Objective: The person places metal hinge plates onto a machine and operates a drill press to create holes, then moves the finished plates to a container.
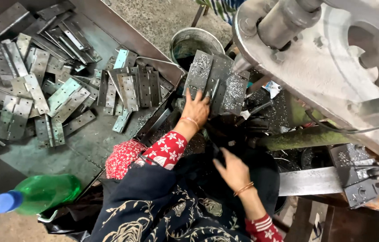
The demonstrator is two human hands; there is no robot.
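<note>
My left hand (195, 109) reaches forward with its fingers spread flat on a grey metal hinge plate (216, 80) that is dusted with metal shavings and lies under the machine. My right hand (233, 170) hovers lower, over a dark shadowed area near my lap, fingers loosely curled; whether it holds anything is hidden. Both wrists wear thin bangles and red flowered sleeves.
A heap of several grey metal hinges (41, 76) fills a tray on the left. A round metal bucket (194, 45) stands behind the plate. A big grey machine body (328, 58) overhangs the right. A green bottle with blue cap (41, 193) lies at lower left.
</note>
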